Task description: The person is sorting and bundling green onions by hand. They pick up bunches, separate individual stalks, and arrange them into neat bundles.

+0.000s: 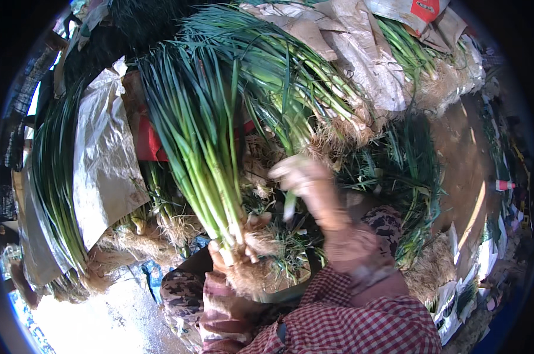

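Observation:
A bunch of long green onions or leeks stands tilted before me, leaves up and roots down. My left hand is closed around the white stems just above the roots, its fingers partly hidden behind them. My right hand, blurred, is raised to the right of the bunch. A short green leaf piece hangs just below its fingers; whether the hand holds it cannot be told. Beyond it, a larger pile of the same plants lies with roots towards me.
White woven sacking covers plants on the left, and more sacking lies over the pile at the top right. Loose green leaves heap up at the right beside brown ground. Rooted stems lie at the lower right.

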`<state>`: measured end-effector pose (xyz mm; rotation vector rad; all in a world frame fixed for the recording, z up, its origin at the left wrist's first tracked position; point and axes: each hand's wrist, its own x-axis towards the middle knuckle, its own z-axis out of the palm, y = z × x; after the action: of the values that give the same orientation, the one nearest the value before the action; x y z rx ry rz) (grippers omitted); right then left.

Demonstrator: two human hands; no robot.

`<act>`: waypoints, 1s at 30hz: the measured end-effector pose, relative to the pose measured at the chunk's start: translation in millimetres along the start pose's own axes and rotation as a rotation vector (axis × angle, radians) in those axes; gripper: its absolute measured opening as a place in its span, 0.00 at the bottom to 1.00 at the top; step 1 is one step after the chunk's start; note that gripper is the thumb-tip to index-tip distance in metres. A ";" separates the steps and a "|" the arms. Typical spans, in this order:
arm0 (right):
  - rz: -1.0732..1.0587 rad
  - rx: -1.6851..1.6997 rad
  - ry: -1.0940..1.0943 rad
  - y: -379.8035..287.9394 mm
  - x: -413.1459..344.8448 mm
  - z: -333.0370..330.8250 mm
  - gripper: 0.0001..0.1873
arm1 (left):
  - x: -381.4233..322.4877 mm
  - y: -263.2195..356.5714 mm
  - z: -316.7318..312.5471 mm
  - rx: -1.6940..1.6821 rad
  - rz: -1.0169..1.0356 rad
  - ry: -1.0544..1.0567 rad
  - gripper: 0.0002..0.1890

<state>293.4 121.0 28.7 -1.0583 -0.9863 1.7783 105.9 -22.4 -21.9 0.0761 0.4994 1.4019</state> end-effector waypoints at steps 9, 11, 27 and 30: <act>-0.415 -1.404 0.888 -79.2 -58.1 -184.8 0.15 | 18.9 -21.1 14.3 -0.189 -0.051 -0.135 0.38; -0.731 -1.499 0.532 -81.1 -0.2 -112.9 0.13 | 20.2 -22.2 1.8 -0.200 -0.080 -0.116 0.36; 0.237 -0.066 0.202 54.8 59.9 7.2 0.13 | 41.4 -12.6 -0.6 -0.092 -0.137 -0.027 0.42; 0.078 -0.061 0.353 58.6 64.2 19.8 0.14 | 38.7 -5.1 0.4 -0.132 -0.125 -0.047 0.41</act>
<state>240.7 154.7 -34.8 -1.4080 -0.7928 1.5570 114.0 13.7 -34.5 -0.0283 0.3654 1.3037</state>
